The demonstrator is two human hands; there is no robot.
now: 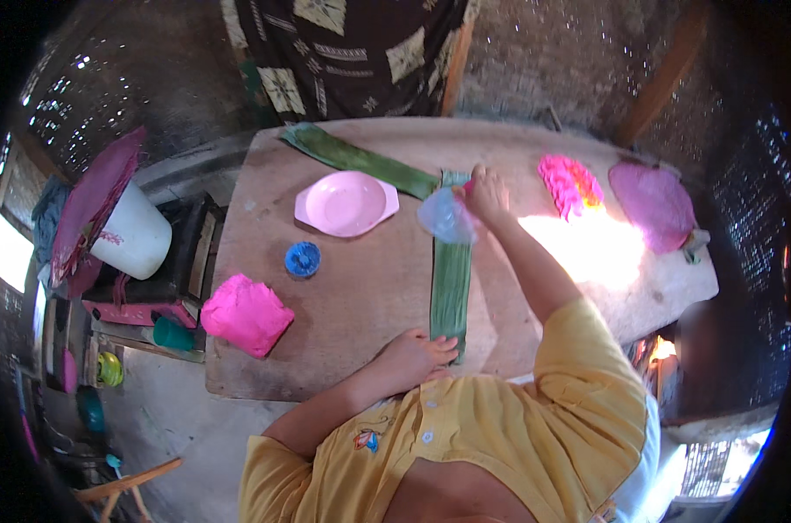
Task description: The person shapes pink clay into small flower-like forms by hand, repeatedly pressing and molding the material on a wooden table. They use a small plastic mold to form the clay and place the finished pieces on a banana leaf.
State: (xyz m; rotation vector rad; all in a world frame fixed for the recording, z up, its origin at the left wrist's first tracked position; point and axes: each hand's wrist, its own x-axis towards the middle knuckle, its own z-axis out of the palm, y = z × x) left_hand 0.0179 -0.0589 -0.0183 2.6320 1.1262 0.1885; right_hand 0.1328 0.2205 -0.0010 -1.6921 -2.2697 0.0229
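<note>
A long green leaf strip (450, 296) runs from the table's near edge toward the far side. On its near end my left hand (415, 359) lies with fingers stretched out. At the strip's far part, my right hand (487, 193) is closed on a clear plastic bag (446, 216); a bit of pink shows by the fingers. A second leaf strip (356, 159) slants away to the far left. Left of the bag sits a pink two-handled dish (346, 206), with a small blue bowl (303, 260) nearer me.
A bright pink lump (247, 315) rests at the table's left edge. Toward the right lie a ruffled pink thing (572, 186) and a flat mauve round (653, 207), near a sunlit patch. A white bucket (136, 231) stands on a stove (143, 312) beyond the left edge.
</note>
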